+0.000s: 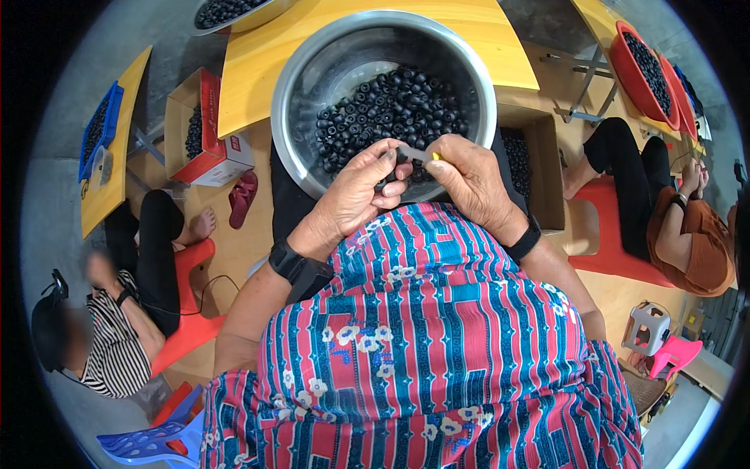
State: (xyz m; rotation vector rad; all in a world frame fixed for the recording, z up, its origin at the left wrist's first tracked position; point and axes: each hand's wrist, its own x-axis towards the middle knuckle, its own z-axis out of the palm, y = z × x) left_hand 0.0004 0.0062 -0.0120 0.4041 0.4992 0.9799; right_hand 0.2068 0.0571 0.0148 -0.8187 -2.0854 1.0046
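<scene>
In front of me a large steel bowl (283, 109) holds a heap of small round black parts (391, 109), some showing a hole in the middle. Over its near rim, my left hand (355, 184) is closed, with a small black part (402, 155) pinched at the thumb and forefinger. More black shows under its curled fingers. My right hand (475, 176) grips a small tool (419, 155) with a pale, narrow blade-like end and a bit of yellow by the thumb. The tool's end meets the black part; its handle is hidden in the fist.
The bowl stands at the near edge of a yellow table (242, 70). Cardboard boxes of black parts flank it, one (539, 148) right and one (181, 125) left. Seated people (117, 328) work at both sides, near red basins (637, 74) and a blue tray (98, 125).
</scene>
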